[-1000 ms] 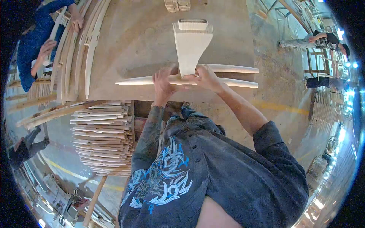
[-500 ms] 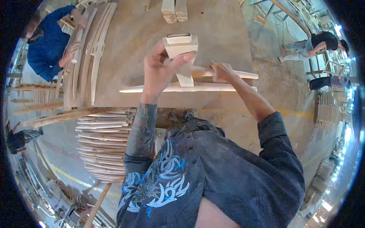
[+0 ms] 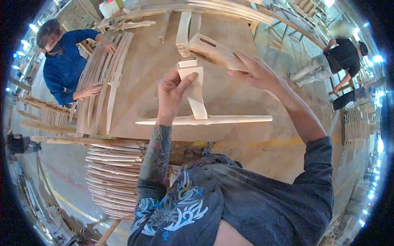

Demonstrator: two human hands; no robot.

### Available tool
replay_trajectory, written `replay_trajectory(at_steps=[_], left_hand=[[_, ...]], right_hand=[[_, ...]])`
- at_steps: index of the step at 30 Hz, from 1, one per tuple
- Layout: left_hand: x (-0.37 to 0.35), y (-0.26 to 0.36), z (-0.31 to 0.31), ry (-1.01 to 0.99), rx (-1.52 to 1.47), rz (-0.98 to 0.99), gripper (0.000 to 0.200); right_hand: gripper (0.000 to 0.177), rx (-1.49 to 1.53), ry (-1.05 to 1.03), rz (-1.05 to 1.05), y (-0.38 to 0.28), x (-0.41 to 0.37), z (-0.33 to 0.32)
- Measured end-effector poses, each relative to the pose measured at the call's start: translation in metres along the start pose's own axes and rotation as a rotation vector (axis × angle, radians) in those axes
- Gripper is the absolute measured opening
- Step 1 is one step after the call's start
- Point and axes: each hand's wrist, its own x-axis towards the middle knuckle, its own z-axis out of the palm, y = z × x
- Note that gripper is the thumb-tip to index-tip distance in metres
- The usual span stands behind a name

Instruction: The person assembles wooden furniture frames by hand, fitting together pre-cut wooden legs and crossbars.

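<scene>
My left hand (image 3: 173, 91) grips the upper part of a pale flat wooden slat (image 3: 196, 96), thumb across its face. The slat's lower end meets the middle of a long tapered wooden rail (image 3: 238, 119) lying crosswise near the table's front edge. A tenon (image 3: 188, 62) sticks up at the slat's top end. My right hand (image 3: 255, 71) is closed round one end of a long wooden piece (image 3: 217, 52) with a slot in its face. That piece slants up to the left, its far end just above and beside the tenon.
Stacked slats (image 3: 183, 30) lie beyond my hands on the table (image 3: 143, 82). At the left, a co-worker (image 3: 67, 61) touches several long rails (image 3: 119, 69). More rails are piled (image 3: 113, 176) below the table's left edge. Another person (image 3: 342, 57) stands at the right.
My right hand has risen from near the crosswise rail, lifting the slotted piece toward the slat's top. The view has tilted up, and the table's far side now shows.
</scene>
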Motion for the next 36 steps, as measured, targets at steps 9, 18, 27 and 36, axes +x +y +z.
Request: replay_trajectory(at_steps=[9, 18, 27, 36], left_hand=[[0.009, -0.027, -0.013, -0.052, -0.032, 0.187, 0.027], [0.004, -0.008, -0.004, -0.008, -0.021, 0.031, 0.031], [0.005, -0.016, -0.006, -0.015, -0.1, 0.075, 0.033], [-0.001, -0.012, -0.008, -0.06, -0.042, 0.067, 0.031]], right_hand=[[0.06, -0.583, -0.174, -0.162, -0.072, 0.012, -0.05], [0.061, -0.386, -0.007, -0.081, -0.062, 0.017, -0.059], [0.065, -0.439, 0.08, -0.214, -0.061, 0.016, -0.058], [0.071, -0.533, 0.033, -0.264, -0.065, 0.026, -0.046]])
